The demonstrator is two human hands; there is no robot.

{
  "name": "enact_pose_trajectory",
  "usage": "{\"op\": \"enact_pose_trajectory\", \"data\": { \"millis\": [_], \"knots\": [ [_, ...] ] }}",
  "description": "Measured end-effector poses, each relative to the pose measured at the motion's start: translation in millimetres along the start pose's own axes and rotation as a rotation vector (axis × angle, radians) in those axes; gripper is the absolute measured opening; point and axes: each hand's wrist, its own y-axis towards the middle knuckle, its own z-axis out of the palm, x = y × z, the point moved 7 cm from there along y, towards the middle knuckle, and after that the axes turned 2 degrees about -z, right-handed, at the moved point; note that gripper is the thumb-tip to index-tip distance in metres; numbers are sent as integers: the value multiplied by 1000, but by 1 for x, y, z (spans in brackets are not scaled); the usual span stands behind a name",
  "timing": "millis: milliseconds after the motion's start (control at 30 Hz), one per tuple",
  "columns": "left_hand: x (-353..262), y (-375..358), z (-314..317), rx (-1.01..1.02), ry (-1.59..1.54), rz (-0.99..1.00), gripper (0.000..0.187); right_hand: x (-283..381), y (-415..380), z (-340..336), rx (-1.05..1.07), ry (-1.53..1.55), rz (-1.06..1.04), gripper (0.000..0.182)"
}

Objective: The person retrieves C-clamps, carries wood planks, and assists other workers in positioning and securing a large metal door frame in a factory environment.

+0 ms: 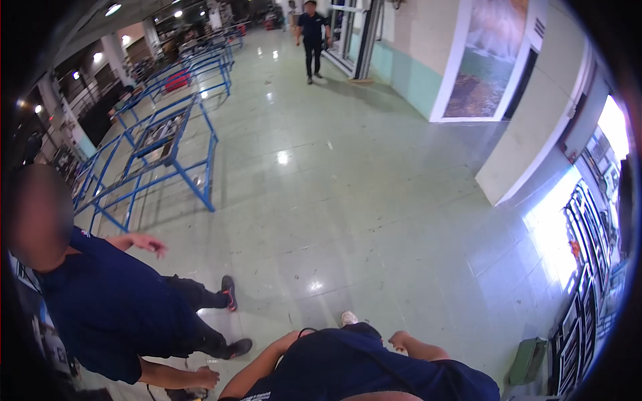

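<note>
My right hand (399, 341) hangs beside my hip, just past the edge of my dark blue shirt (361, 364). Its fingers look loosely bent and apart, and I see nothing in them. On the other side, my left hand (291, 339) is close against my body. The shirt hides its fingers, so its grip cannot be judged. A thin black cord (307, 330) loops by that hand. The tip of a light shoe (348, 318) shows on the floor ahead of my waist.
Close on my left stands a person in dark clothes (114, 301). Blue metal frame tables (175, 164) line the left side. Farther off, another person (312, 40) is upright on the green floor (348, 180). Dark frames (582, 314) and a green box (528, 361) are at right.
</note>
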Motion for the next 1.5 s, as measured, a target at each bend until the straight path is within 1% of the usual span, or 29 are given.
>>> {"op": "enact_pose_trajectory", "data": {
  "millis": [33,67,100,133,167,233,367,433,533,600,633,667,700,733,767,800,833,967,1000,1033,1100,1167,1200,1267,1300,1333,1400,1467,1500],
  "knots": [
    [2,5,-10,-67,14,-4,32,5,-5,-31,-67,100,88,22],
    [-7,6,-12,-50,31,18,32,14,5,-58,-98,-178,-41,23],
    [-11,-1,-11,-49,-113,-56,32,26,15,-82,-119,-462,-169,25],
    [-6,-6,-13,-53,-259,-134,32,31,25,-113,-239,-493,-136,24],
    [12,-2,-17,-49,-253,-123,32,41,30,-139,-354,-527,-106,28],
    [62,9,-22,-17,-203,-110,33,53,17,-199,-690,132,32,32],
    [88,11,-28,29,-275,-38,35,126,1,-258,-782,238,-101,37],
    [80,3,-28,75,-358,63,37,162,-4,-263,-720,260,-144,36],
    [93,-4,-31,45,-404,35,39,200,9,-247,-675,200,-193,34],
    [149,8,-38,-22,-391,43,40,223,26,-224,-534,-20,-298,33],
    [169,13,-44,-91,-376,48,41,226,30,-215,-533,-23,-297,33],
    [155,2,-38,-92,-379,48,41,232,34,-202,-478,-70,-336,32],
    [110,-25,-39,-277,-429,-39,42,237,36,-194,-424,-115,-375,32],
    [89,-42,-46,-457,-472,-127,43,238,34,-193,-429,-107,-373,32],
    [119,-41,-44,-444,-459,-132,43,238,31,-189,-397,-112,-369,33],
    [178,-51,-53,-668,-420,-226,40,236,28,-182,-368,-104,-364,33],
    [212,-66,-69,-885,-360,-319,38,230,28,-182,-423,-80,-340,31],
    [198,-82,-139,-708,-169,-361,38,189,46,-193,-573,7,-309,24],
    [191,-79,-158,-646,-111,-372,39,171,50,-196,-560,50,-194,27],
    [186,-76,-176,-590,-58,-382,39,160,37,-202,-661,80,-185,27],
    [170,-72,-203,-517,15,-407,39,132,17,-205,-655,274,-21,26],
    [157,-73,-221,-503,41,-423,39,107,-11,-199,-848,460,55,28],
    [151,-72,-227,-506,44,-427,39,102,-20,-189,-847,494,65,28],
    [141,-61,-234,-518,29,-413,40,72,-29,-156,-810,663,196,31],
    [136,-55,-235,-524,19,-406,40,61,-27,-135,-744,685,247,32],
    [131,-50,-237,-535,6,-398,40,54,-30,-116,-678,703,293,32],
    [124,-42,-238,-568,-32,-382,40,50,-58,-79,-679,708,398,32],
    [120,-36,-235,-611,-87,-364,41,39,-48,-47,-556,657,434,33],
    [118,-33,-232,-635,-119,-355,41,39,-55,-45,-558,649,436,33]
  ]
}}
